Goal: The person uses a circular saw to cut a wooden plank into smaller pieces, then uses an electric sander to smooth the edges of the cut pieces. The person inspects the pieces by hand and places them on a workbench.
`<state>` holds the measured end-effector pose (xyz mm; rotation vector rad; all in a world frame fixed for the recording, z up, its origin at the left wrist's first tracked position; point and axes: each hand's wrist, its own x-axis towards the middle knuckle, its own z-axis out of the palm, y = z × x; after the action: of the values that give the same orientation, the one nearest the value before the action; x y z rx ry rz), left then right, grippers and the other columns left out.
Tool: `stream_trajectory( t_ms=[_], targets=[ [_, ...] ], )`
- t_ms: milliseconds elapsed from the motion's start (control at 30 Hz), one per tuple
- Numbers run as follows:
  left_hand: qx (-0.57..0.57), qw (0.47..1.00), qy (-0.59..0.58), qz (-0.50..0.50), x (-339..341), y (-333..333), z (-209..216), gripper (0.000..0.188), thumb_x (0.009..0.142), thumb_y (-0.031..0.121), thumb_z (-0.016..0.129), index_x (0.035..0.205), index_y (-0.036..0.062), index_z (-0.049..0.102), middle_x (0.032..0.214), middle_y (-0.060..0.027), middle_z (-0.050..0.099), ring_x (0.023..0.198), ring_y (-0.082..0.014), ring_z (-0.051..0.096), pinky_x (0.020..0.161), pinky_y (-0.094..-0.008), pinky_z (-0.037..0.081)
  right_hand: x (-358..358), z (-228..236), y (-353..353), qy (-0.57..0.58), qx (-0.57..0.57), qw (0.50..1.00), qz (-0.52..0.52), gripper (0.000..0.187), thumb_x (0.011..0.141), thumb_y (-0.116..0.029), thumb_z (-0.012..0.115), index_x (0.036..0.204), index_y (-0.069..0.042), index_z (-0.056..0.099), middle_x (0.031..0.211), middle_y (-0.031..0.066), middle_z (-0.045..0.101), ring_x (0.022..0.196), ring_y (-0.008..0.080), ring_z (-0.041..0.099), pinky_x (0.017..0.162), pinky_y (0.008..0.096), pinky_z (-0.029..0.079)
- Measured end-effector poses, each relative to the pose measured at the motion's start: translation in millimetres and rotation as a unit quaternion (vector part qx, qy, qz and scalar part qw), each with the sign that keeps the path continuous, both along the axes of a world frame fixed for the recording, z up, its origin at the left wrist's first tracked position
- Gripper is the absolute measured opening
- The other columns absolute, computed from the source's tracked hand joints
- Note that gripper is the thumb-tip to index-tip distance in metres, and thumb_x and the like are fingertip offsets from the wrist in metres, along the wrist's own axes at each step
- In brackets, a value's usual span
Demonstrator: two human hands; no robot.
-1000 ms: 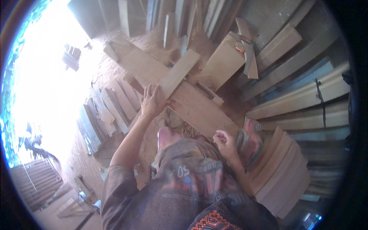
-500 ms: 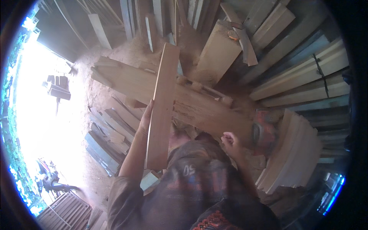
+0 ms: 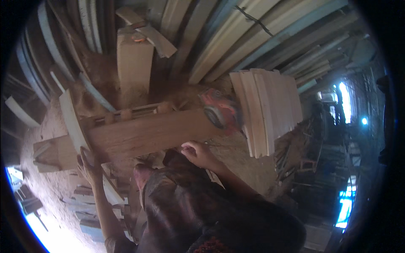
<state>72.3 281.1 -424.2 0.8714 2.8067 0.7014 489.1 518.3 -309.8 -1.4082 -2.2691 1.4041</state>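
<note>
My left hand (image 3: 89,166) grips a narrow wooden board (image 3: 76,122) near its middle. The board is tilted and turned partly edge-on, its far end reaching over a wide plank bench (image 3: 143,137) and its near end past my wrist. Whether it touches the bench, I cannot tell. My right hand (image 3: 198,154) hovers at the bench's near edge, fingers curled, with nothing visible in them. Beyond it, a red and grey handheld power tool (image 3: 221,111) sits at the right end of the bench, slightly blurred.
A stack of cut boards (image 3: 270,107) stands right of the power tool. Behind the bench rises a thick timber block (image 3: 135,63) with a curved offcut on top. Long planks (image 3: 236,38) lean along the back. Scrap pieces (image 3: 90,211) lie on the dusty floor at near left.
My view has swung right, so the bench and power tool appear further left. The board in my left hand has turned from face-on to nearly edge-on. My right hand stays curled.
</note>
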Motion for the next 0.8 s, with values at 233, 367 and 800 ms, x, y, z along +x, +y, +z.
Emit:
stream_trajectory(
  t_ms=[233, 367, 800],
  targets=[
    [-0.113, 0.993, 0.038, -0.003, -16.9, -21.2, -33.6, 0.079, 0.101, 0.037, 0.073, 0.17, 0.0216, 0.036, 0.17, -0.0344, 0.029, 0.159, -0.0499, 0.028, 0.127, -0.0568, 0.027, 91.0, 39.8, 52.4, 0.111, 0.09, 0.958, -0.25, 0.017, 0.107, -0.015, 0.069, 0.117, -0.002, 0.074, 0.097, 0.0046, 0.075, 0.09, 0.0119, 0.073, 0.083, 0.03, 0.058],
    [-0.136, 0.988, 0.077, -0.017, -25.6, -26.8, -28.6, 0.08, 0.103, 0.049, 0.068, 0.17, 0.0181, 0.036, 0.171, -0.0307, 0.029, 0.16, -0.0486, 0.027, 0.13, -0.0571, 0.024, 210.2, 28.1, 122.8, 0.003, 0.246, 0.911, -0.331, 0.027, 0.099, -0.017, 0.077, 0.119, 0.001, 0.073, 0.103, 0.0102, 0.075, 0.095, 0.021, 0.073, 0.087, 0.0347, 0.058],
    [0.032, 0.995, -0.071, 0.068, 140.4, 53.8, 1.3, 0.084, 0.096, 0.035, 0.079, 0.167, 0.0154, 0.038, 0.172, -0.0235, 0.032, 0.159, -0.0437, 0.031, 0.125, -0.0587, 0.036, 283.5, -15.1, 190.2, -0.337, 0.381, 0.845, -0.167, 0.083, 0.09, -0.043, 0.075, 0.154, 0.003, 0.047, 0.155, 0.0305, 0.048, 0.141, 0.0515, 0.048, 0.112, 0.0662, 0.043]
  ],
)
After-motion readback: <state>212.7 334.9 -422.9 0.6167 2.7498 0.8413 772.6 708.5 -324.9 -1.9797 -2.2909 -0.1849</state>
